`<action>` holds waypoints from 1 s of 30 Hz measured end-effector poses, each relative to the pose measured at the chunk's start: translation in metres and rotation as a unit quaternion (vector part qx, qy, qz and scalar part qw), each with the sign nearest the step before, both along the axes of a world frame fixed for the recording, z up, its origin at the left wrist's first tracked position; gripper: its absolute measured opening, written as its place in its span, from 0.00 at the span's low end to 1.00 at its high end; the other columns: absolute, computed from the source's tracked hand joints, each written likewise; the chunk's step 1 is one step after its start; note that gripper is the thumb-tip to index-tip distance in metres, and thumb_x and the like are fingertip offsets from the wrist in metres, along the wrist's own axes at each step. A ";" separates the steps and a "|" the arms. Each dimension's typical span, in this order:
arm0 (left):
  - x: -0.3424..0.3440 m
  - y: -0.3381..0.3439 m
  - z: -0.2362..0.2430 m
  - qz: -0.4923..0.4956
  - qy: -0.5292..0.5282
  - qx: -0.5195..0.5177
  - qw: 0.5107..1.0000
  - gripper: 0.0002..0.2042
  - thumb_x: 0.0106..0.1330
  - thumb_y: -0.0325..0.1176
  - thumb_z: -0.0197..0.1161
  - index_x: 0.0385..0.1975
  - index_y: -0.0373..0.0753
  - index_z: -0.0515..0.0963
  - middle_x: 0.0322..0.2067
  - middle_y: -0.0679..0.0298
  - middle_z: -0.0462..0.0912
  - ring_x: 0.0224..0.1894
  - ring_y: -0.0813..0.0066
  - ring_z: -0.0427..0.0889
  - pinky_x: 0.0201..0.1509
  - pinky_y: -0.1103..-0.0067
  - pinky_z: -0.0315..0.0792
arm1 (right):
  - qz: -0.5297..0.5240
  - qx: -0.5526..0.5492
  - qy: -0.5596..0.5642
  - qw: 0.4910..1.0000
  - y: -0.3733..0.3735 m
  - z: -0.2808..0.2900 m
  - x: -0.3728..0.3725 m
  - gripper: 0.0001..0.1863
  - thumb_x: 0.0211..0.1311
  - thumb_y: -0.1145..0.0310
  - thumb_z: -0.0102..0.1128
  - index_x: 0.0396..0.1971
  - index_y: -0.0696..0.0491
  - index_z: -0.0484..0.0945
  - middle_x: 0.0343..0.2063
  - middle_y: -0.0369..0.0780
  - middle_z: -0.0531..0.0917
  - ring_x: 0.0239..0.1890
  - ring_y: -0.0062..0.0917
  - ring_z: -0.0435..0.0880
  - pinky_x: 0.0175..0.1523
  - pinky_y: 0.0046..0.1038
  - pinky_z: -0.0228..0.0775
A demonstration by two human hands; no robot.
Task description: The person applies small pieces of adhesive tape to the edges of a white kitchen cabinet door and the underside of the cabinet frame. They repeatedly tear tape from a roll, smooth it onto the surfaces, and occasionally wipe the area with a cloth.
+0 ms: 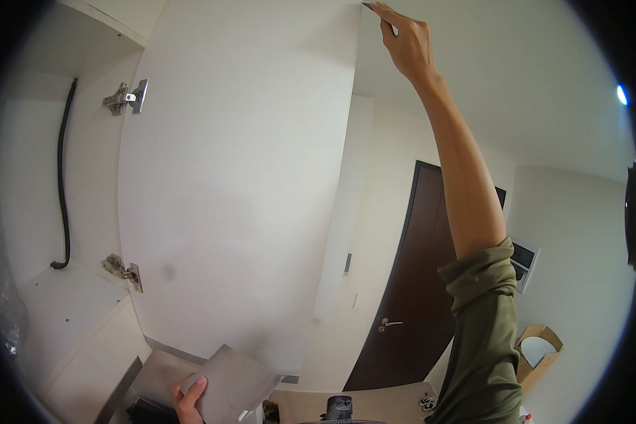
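Observation:
A white cabinet door (240, 177) stands open on two metal hinges, an upper one (131, 97) and a lower one (124, 274). My right hand (408, 44) reaches up to the door's top outer corner, its fingers pinched round a small dark pointed thing (367, 6). Most of that piece is hidden by the fingers, so its kind does not show. Low in front of the door, my left hand (188, 401) grips a flat grey rectangular sheet (237, 389) by its left edge, thumb on top.
On the left, the open cabinet (92, 169) has a black hose (62, 177) along its inner wall and clear plastic (3, 304) at its side. Beyond stand a dark brown room door (403, 304) and a cardboard box (544, 357). A dark cylindrical object (339, 408) sits at the bottom.

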State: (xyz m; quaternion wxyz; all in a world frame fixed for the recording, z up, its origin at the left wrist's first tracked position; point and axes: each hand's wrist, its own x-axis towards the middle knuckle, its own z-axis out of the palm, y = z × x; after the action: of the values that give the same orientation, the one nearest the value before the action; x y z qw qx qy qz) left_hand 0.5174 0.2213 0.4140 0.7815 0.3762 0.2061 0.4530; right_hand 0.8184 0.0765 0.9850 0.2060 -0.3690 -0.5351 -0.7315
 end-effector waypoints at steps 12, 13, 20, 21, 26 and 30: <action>0.009 0.001 -0.006 0.056 -0.031 -0.006 0.998 0.19 0.57 0.35 0.70 0.45 0.36 0.74 0.37 0.53 0.82 0.42 0.61 0.83 0.47 0.67 0.77 | 0.016 0.024 0.003 1.000 -0.006 -0.016 0.010 0.18 0.68 0.81 0.52 0.56 0.63 0.79 0.57 0.54 0.81 0.61 0.44 0.81 0.67 0.37 0.73; 0.010 0.001 -0.006 0.054 -0.033 -0.004 0.998 0.19 0.57 0.35 0.70 0.45 0.36 0.74 0.37 0.53 0.82 0.42 0.61 0.83 0.48 0.67 0.78 | 0.006 0.022 -0.007 1.000 -0.006 -0.014 0.008 0.18 0.69 0.81 0.53 0.57 0.63 0.79 0.57 0.54 0.80 0.61 0.44 0.81 0.68 0.37 0.73; 0.014 0.000 -0.008 0.066 -0.044 -0.015 0.997 0.18 0.58 0.34 0.70 0.44 0.34 0.74 0.37 0.51 0.82 0.41 0.60 0.83 0.47 0.66 0.78 | -0.003 0.043 -0.030 0.999 0.009 -0.007 0.010 0.17 0.68 0.81 0.54 0.55 0.60 0.81 0.55 0.51 0.83 0.58 0.42 0.83 0.63 0.35 0.78; 0.013 0.001 -0.008 0.064 -0.045 -0.009 0.997 0.19 0.58 0.34 0.70 0.45 0.34 0.74 0.37 0.51 0.82 0.41 0.60 0.83 0.47 0.66 0.78 | -0.013 0.062 -0.059 0.996 0.011 -0.010 0.013 0.18 0.66 0.81 0.57 0.54 0.56 0.83 0.55 0.47 0.83 0.57 0.40 0.84 0.61 0.32 0.80; 0.012 0.002 -0.008 0.057 -0.042 0.000 0.997 0.19 0.58 0.34 0.70 0.44 0.33 0.73 0.38 0.50 0.82 0.41 0.60 0.84 0.47 0.66 0.78 | -0.014 0.098 -0.049 0.994 0.009 -0.026 0.020 0.18 0.64 0.82 0.59 0.51 0.53 0.85 0.52 0.45 0.85 0.53 0.39 0.86 0.57 0.31 0.82; 0.015 0.003 -0.007 0.063 -0.046 -0.002 0.997 0.18 0.58 0.34 0.70 0.44 0.32 0.74 0.38 0.51 0.82 0.42 0.60 0.83 0.48 0.66 0.78 | 0.027 0.061 -0.029 0.997 0.003 -0.013 0.010 0.17 0.67 0.82 0.53 0.53 0.62 0.82 0.52 0.52 0.84 0.53 0.44 0.86 0.59 0.35 0.80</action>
State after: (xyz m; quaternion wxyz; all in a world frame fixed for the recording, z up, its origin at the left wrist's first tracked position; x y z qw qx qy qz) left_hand 0.5323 0.2240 0.4070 0.7610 0.3392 0.1941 0.5178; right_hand 0.8281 0.0791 0.9716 0.2324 -0.3199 -0.5053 -0.7670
